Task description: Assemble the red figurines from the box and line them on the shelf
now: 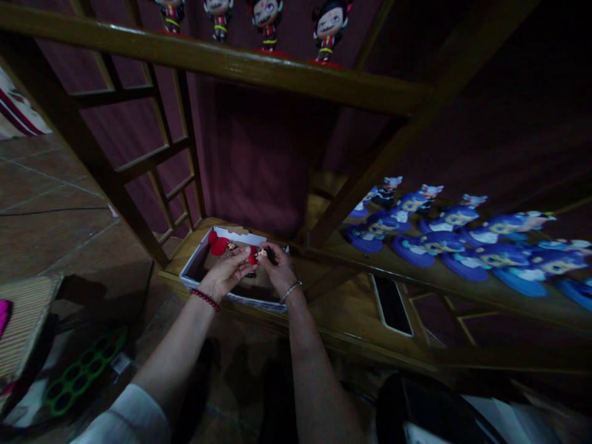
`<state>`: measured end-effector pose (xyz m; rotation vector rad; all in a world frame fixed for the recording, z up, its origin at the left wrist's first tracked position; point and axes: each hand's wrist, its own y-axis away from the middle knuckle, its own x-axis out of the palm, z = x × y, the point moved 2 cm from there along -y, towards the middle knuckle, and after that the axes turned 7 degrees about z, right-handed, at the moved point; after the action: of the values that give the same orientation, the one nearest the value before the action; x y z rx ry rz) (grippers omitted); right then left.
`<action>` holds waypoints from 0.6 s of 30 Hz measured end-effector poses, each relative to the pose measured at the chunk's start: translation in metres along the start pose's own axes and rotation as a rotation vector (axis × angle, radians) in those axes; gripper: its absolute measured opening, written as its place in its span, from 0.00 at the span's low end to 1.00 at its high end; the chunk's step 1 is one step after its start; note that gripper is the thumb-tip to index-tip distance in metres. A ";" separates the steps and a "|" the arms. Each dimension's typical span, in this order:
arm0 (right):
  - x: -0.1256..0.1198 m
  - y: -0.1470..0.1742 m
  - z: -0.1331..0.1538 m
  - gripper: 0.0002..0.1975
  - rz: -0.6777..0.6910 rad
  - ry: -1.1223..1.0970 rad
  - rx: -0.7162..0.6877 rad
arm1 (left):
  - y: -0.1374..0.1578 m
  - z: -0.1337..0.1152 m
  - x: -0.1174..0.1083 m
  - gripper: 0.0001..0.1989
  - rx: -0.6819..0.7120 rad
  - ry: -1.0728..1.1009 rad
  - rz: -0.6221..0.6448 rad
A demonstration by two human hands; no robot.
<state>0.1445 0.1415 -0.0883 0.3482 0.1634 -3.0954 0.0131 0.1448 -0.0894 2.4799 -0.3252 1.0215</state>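
Over a white cardboard box [189,271] on the low wooden shelf, both my hands are closed on one small figurine [262,253] with a red round base. My left hand [230,269], with a red bead bracelet at the wrist, grips the base side. The figure's dark-haired end is between the fingers of my right hand [279,269], which has a pale bracelet at its wrist. Inside the box, at its left end, lies another figurine with a red base [218,245]. My hands hide part of the box's contents.
Several dark-haired figurines [326,28] stand on the upper shelf. Blue figurines [416,246] fill the shelf to the right. A phone [391,304] lies on the low shelf [337,308]. Wooden lattice [152,166] flanks the left, with a green holed tray [86,373] below.
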 end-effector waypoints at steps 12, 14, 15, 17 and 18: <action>0.001 0.003 0.009 0.13 0.008 0.044 -0.029 | 0.001 -0.001 0.000 0.02 -0.001 -0.017 0.028; 0.001 0.003 0.010 0.13 0.008 0.039 -0.025 | 0.000 -0.001 -0.001 0.02 0.004 -0.017 0.040; 0.002 0.003 0.010 0.13 0.011 0.038 -0.023 | 0.000 -0.001 -0.002 0.02 0.005 -0.018 0.043; 0.002 0.003 0.009 0.13 0.019 0.041 -0.018 | 0.000 -0.001 -0.003 0.02 0.007 -0.025 0.046; 0.002 0.003 0.008 0.13 0.024 0.043 -0.016 | 0.000 -0.001 -0.004 0.02 0.009 -0.030 0.047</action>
<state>0.1406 0.1381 -0.0809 0.4127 0.1839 -3.0625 0.0100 0.1452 -0.0914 2.5083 -0.3912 1.0073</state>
